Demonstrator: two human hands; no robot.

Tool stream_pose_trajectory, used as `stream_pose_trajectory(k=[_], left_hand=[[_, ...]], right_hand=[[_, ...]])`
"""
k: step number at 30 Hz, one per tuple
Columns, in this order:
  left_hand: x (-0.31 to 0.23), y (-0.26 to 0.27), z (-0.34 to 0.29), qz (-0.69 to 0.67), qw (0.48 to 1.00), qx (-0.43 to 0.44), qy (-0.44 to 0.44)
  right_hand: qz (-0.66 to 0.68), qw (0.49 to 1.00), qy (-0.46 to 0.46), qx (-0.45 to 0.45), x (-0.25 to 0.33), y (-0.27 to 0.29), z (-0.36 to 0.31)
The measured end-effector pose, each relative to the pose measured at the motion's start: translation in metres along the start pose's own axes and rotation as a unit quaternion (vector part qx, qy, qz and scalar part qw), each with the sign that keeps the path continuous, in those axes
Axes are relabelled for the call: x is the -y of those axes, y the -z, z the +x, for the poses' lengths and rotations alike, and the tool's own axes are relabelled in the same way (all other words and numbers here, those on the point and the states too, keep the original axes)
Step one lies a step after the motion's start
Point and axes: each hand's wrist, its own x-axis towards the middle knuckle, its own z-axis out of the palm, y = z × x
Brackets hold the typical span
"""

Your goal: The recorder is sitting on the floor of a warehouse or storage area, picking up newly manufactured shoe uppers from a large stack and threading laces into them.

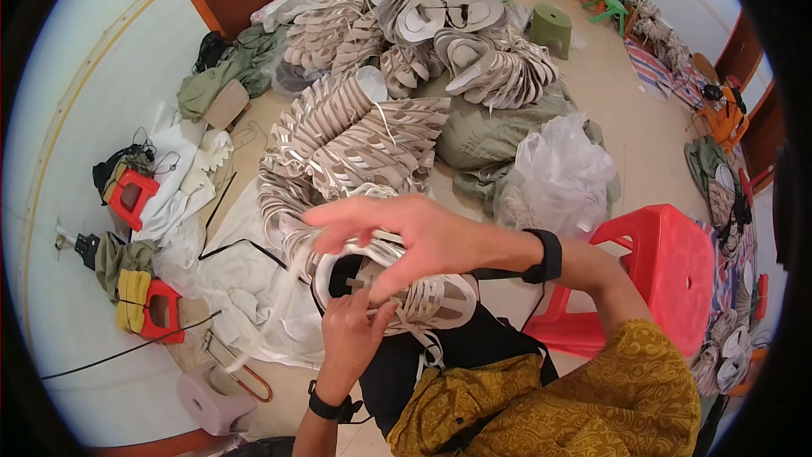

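Note:
A beige and white shoe upper with white laces lies over my lap, its dark-lined opening toward the left. My left hand is closed at the near edge of that opening, thumb and fingers gripping the upper beside the laces. Above the shoe, my right hand reaches left with its fingers stretched out and its thumb pointing down. A blurred whitish strip shows beyond its fingertips; whether the fingers touch it I cannot tell. The right hand covers part of the upper. A loose lace end hangs at the near side.
Just beyond my hands rises a heap of stacked shoe uppers. A red plastic stool stands close on the right, near a clear plastic bag. White sheeting covers floor at left, beside a pale pink stool.

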Motion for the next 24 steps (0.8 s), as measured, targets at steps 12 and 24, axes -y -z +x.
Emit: stream_pose_trajectory(k=[12,24], left_hand=[[-0.005,0.001,0.004,-0.005,1.000,0.019,-0.013],[-0.023,-0.006,0.027,0.104,0.985,0.096,0.095]], right_hand=[[-0.479,0.877,-0.007,-0.029,-0.092,0.003,-0.061],[-0.517,0.820,0.242,-0.048,-0.068,-0.003,-0.014]])
